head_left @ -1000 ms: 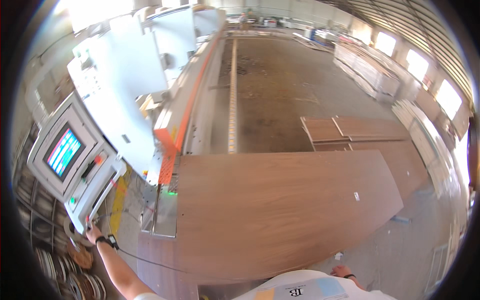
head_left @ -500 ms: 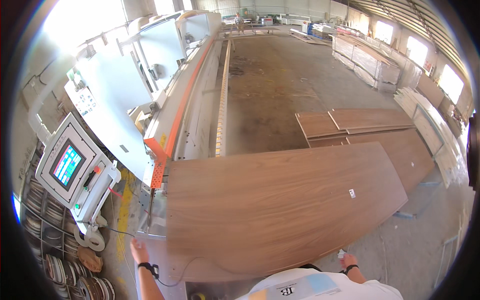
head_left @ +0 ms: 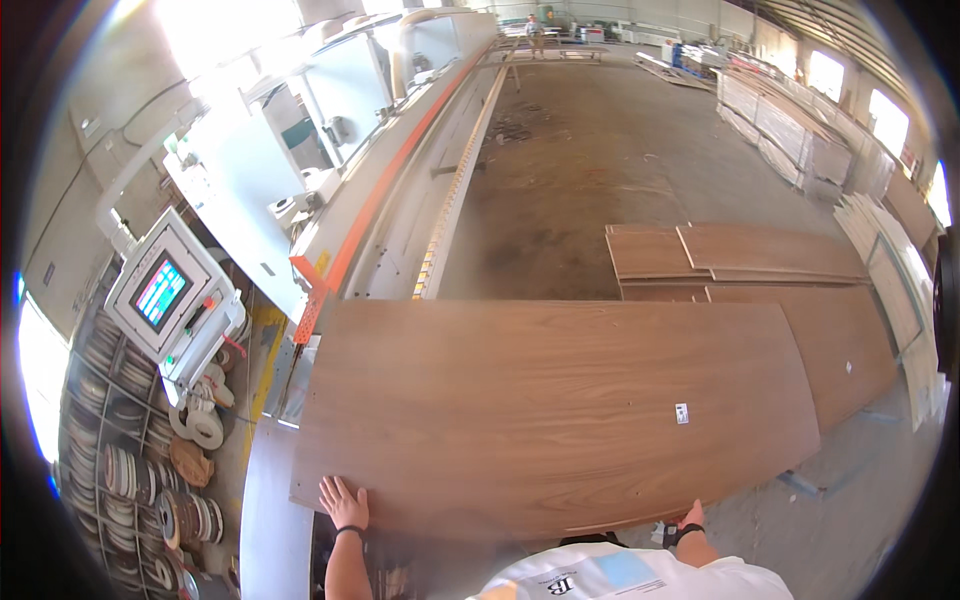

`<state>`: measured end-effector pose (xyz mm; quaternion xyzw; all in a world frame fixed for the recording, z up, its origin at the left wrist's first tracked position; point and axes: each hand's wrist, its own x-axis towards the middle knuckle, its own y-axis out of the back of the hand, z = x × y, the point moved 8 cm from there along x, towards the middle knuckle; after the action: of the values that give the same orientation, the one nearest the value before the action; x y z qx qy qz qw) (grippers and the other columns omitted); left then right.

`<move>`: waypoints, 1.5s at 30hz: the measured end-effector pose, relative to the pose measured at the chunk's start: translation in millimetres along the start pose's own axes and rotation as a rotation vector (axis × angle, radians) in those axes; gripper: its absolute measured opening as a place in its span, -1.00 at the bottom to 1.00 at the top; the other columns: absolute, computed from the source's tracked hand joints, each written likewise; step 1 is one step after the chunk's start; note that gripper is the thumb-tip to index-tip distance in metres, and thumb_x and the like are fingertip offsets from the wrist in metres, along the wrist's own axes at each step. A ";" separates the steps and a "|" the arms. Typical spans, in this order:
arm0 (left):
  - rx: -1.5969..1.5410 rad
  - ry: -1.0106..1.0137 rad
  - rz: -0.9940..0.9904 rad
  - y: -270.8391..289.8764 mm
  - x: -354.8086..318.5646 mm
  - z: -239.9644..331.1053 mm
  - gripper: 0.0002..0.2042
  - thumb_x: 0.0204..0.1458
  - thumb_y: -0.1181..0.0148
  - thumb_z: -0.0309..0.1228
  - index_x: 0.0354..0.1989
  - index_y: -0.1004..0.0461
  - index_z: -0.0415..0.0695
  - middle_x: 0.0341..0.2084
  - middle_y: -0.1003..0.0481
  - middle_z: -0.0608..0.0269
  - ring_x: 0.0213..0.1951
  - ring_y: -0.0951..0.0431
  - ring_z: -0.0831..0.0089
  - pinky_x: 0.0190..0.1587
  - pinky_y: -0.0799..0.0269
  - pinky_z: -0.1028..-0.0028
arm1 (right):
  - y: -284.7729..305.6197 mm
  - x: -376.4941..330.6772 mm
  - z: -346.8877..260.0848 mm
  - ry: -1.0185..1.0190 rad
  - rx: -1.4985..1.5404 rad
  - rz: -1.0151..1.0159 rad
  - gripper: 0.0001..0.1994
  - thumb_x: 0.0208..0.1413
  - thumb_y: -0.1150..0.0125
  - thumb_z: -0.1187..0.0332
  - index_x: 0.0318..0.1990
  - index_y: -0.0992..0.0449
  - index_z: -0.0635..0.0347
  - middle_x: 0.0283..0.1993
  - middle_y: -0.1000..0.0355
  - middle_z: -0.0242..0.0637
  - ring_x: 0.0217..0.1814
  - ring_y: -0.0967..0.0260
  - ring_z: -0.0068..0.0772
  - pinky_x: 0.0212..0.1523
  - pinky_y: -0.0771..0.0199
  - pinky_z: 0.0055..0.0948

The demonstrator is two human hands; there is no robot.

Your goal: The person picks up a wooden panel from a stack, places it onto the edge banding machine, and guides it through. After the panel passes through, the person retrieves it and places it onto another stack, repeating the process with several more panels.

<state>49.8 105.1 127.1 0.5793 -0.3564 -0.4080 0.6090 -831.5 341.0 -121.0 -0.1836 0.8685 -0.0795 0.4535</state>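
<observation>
A large brown wood-grain panel (head_left: 540, 400) lies flat in front of me, a small white label (head_left: 682, 413) on its right half. My left hand (head_left: 345, 503) rests on the panel's near left corner, palm down with fingers spread. At the near edge, further right, my right hand (head_left: 692, 515) grips the panel; its fingers are partly hidden by the edge. Something small and whitish shows beside the right wrist, too small to make out. The panel's far left corner sits close to the orange perforated guard (head_left: 311, 305) of a long machine (head_left: 400, 190).
A control console (head_left: 165, 290) with a lit screen stands left, above racks of edge-band rolls (head_left: 130, 470). More brown panels (head_left: 840, 350) are stacked right, near leaning pale boards (head_left: 900, 300). Wrapped board stacks (head_left: 780, 125) stand farther back. A person (head_left: 533, 35) is at the far end.
My left hand has come from beside the panel onto its near left corner. The panel's near left end has swung left. My right hand has closed in on the near edge. The view has shifted.
</observation>
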 end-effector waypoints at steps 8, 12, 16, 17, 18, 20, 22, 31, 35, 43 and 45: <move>0.050 0.076 0.121 4.9 1.6 18.8 -0.23 0.21 -0.04 0.02 0.47 -0.03 -0.22 0.51 0.10 -0.09 0.54 0.22 0.02 0.52 0.37 0.00 | -20.5 -5.6 -16.6 0.037 -0.054 0.147 -0.38 0.33 0.13 -0.13 0.31 -0.33 0.16 0.27 -0.41 -0.17 0.26 -0.38 -0.04 0.13 -0.47 0.04; 0.081 0.080 0.177 9.4 -1.6 0.7 -0.23 0.22 -0.01 0.06 0.46 -0.04 -0.21 0.51 0.08 -0.06 0.54 0.21 0.05 0.52 0.35 0.01 | -39.4 -18.7 -9.7 0.064 -0.162 0.128 -0.41 0.32 0.12 -0.11 0.23 -0.43 0.17 0.21 -0.46 -0.18 0.20 -0.40 -0.06 0.11 -0.46 -0.02; 0.044 0.070 0.201 21.1 3.2 5.0 -0.23 0.19 -0.06 0.04 0.45 -0.08 -0.22 0.49 0.02 -0.07 0.53 0.13 0.05 0.52 0.31 0.00 | -40.3 -18.6 -16.6 0.015 -0.293 0.114 -0.37 0.27 0.13 -0.21 0.13 -0.50 0.16 0.10 -0.53 -0.21 0.06 -0.46 -0.07 -0.01 -0.50 -0.04; 0.031 0.056 0.209 25.2 7.5 6.0 -0.24 0.19 -0.06 0.04 0.44 -0.09 -0.21 0.49 0.01 -0.07 0.52 0.12 0.05 0.52 0.30 0.01 | -43.3 -26.2 -12.7 -0.012 -0.325 0.122 -0.37 0.27 0.14 -0.22 0.13 -0.51 0.15 0.09 -0.53 -0.21 0.06 -0.46 -0.07 -0.02 -0.50 -0.05; 0.020 0.040 0.219 31.7 9.8 4.6 -0.24 0.19 -0.06 0.04 0.44 -0.09 -0.21 0.49 0.01 -0.07 0.52 0.11 0.05 0.52 0.29 0.01 | -46.8 -30.6 -12.5 -0.033 -0.350 0.115 -0.37 0.27 0.14 -0.22 0.12 -0.51 0.15 0.09 -0.53 -0.22 0.05 -0.46 -0.07 -0.02 -0.50 -0.05; 0.021 0.068 0.211 31.0 6.8 -11.9 -0.25 0.19 -0.06 0.03 0.44 -0.11 -0.20 0.49 0.00 -0.04 0.52 0.11 0.07 0.52 0.28 0.02 | -60.6 -48.1 -4.2 -0.075 -0.429 0.109 -0.36 0.26 0.14 -0.23 0.12 -0.51 0.14 0.08 -0.53 -0.22 0.04 -0.46 -0.08 -0.04 -0.50 -0.06; 0.007 0.045 0.202 24.2 16.7 -18.8 -0.26 0.19 -0.07 0.03 0.43 -0.13 -0.18 0.49 -0.01 0.00 0.52 0.11 0.08 0.52 0.27 0.03 | -74.6 -59.1 -1.6 -0.089 -0.475 0.103 -0.36 0.26 0.14 -0.24 0.11 -0.51 0.14 0.08 -0.53 -0.23 0.03 -0.46 -0.09 -0.05 -0.50 -0.08; -0.027 0.043 0.142 14.7 44.2 -50.9 -0.26 0.19 -0.05 0.02 0.45 -0.11 -0.18 0.49 -0.02 0.02 0.53 0.12 0.10 0.52 0.28 0.03 | -105.4 -104.1 11.1 -0.147 -0.634 0.112 -0.36 0.26 0.16 -0.27 0.09 -0.51 0.10 0.05 -0.53 -0.25 -0.01 -0.47 -0.11 -0.12 -0.51 -0.13; -0.025 0.056 0.140 17.5 72.4 -82.1 -0.27 0.18 -0.05 0.03 0.45 -0.12 -0.12 0.49 -0.03 0.08 0.53 0.11 0.12 0.52 0.28 0.04 | -113.3 -118.1 17.8 -0.158 -0.668 0.115 -0.35 0.25 0.16 -0.29 0.08 -0.51 0.09 0.03 -0.54 -0.26 -0.03 -0.47 -0.13 -0.15 -0.52 -0.15; -0.014 0.068 0.150 21.6 107.9 -121.1 -0.31 0.19 -0.04 0.01 0.44 -0.14 -0.06 0.49 -0.05 0.14 0.53 0.09 0.17 0.52 0.27 0.08 | -127.2 -139.2 30.6 -0.182 -0.722 0.131 -0.35 0.25 0.18 -0.32 0.06 -0.52 0.05 0.01 -0.54 -0.28 -0.06 -0.47 -0.15 -0.20 -0.53 -0.20; -0.023 0.072 0.148 21.4 109.7 -120.4 -0.32 0.19 -0.05 0.00 0.44 -0.14 -0.05 0.49 -0.06 0.14 0.52 0.08 0.18 0.52 0.27 0.07 | -133.2 -138.6 31.7 -0.188 -0.730 0.132 -0.34 0.25 0.18 -0.33 0.06 -0.52 0.05 0.00 -0.54 -0.28 -0.07 -0.48 -0.16 -0.22 -0.53 -0.21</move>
<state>206.1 55.2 135.2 0.5586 -0.3715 -0.3450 0.6565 -700.4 273.5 6.4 -0.2832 0.8042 0.2815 0.4403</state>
